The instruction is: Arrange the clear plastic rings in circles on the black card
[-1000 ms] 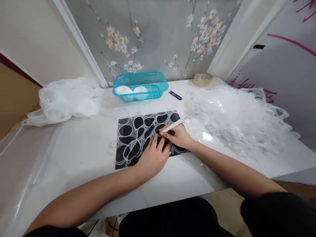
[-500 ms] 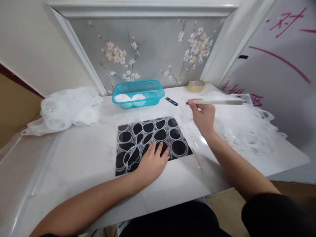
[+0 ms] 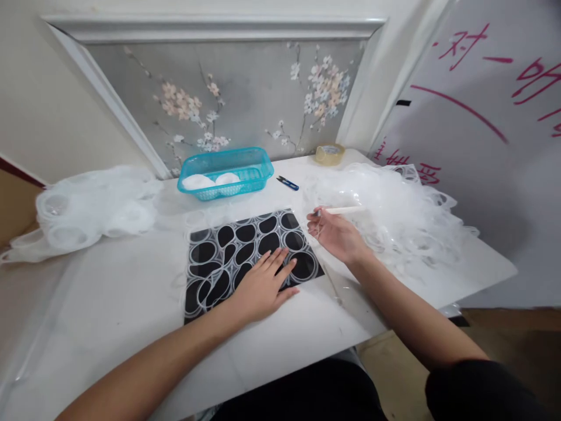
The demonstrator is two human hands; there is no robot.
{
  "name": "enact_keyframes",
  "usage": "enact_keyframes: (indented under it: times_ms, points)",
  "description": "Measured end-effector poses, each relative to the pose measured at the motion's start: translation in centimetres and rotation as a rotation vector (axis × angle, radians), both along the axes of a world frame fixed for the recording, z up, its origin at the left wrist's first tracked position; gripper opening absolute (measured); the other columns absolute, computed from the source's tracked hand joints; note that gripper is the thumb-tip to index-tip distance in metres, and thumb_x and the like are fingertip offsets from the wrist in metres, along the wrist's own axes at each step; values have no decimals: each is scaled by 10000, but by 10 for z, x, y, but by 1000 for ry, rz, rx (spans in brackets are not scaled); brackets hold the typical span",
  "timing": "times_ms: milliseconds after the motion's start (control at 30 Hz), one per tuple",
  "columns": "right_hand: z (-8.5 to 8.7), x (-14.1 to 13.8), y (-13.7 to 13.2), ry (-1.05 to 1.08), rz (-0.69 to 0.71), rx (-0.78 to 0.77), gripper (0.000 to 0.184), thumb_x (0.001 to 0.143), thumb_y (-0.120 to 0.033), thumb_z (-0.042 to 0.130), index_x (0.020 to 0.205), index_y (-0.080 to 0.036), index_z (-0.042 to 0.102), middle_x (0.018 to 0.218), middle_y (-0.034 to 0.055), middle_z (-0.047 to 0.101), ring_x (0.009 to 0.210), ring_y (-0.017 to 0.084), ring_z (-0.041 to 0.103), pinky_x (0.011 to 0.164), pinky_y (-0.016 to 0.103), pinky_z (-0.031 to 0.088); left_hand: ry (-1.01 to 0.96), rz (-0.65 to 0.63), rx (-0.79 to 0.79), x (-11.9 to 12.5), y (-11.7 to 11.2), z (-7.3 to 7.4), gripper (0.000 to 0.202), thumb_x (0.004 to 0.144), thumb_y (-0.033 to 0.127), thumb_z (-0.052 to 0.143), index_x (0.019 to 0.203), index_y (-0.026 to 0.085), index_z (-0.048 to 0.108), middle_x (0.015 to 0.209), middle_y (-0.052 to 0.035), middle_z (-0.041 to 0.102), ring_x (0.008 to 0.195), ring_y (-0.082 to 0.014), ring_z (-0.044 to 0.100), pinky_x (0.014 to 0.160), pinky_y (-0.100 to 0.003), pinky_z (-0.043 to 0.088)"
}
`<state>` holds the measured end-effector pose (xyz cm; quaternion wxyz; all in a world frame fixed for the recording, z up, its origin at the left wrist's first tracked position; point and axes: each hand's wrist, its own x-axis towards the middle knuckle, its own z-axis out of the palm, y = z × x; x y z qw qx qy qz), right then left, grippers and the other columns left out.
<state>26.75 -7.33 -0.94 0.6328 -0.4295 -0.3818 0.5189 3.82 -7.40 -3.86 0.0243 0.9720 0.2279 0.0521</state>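
Note:
My left hand (image 3: 265, 280) lies flat with fingers spread on the lower right part of a black sheet (image 3: 204, 252), holding nothing. White rings and curved loops (image 3: 293, 240) cover the sheet in rows; some loose loops lie at its left edge. Just right of the sheet, my right hand (image 3: 337, 237) is turned palm partly up. A slim white pen-like tool (image 3: 344, 210) with a dark tip is held between its thumb and fingers, pointing left. What kind of tool it is I cannot tell. Fine whitish strands show near those fingertips.
A blue plastic basket (image 3: 225, 169) with white round pieces stands at the back. Beside it lie blue thread snips (image 3: 288, 183) and a roll of clear tape (image 3: 330, 154). Translucent white ring scraps (image 3: 394, 216) are heaped on the right, a bundle of white netting (image 3: 96, 207) on the left.
My right hand has come down toward the sheet and rolled palm upward, with the white tool still in it. My left hand stays on the sheet. The camera view has turned slightly right.

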Motion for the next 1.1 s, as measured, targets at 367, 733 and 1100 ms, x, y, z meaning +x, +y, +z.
enact_keyframes:
  times_ms: [367,733,1100]
  points:
    - [-22,-28,-10,-805,166,178,204,862,-320,574,778,-212,724,825,46,741,820,231,685,779,356,508,-55,-3,37,-2,-3,-1,590,978,508,318,1350,76,471,1424,-199,441,1373,-276,347,1117,-443,305]
    - [-18,-12,2,67,-49,-58,195,658,-391,757,718,-220,686,795,18,698,687,157,630,780,328,520,-111,99,-145,17,18,21,337,978,279,427,1252,117,535,1146,-107,634,1050,-227,592,915,-372,465]
    - [-2,17,4,155,-20,-44,201,650,-389,751,741,-241,651,702,-11,647,665,146,611,773,344,519,-169,144,-276,40,64,27,162,934,213,457,830,161,570,818,-27,615,724,-151,596,657,-257,465]
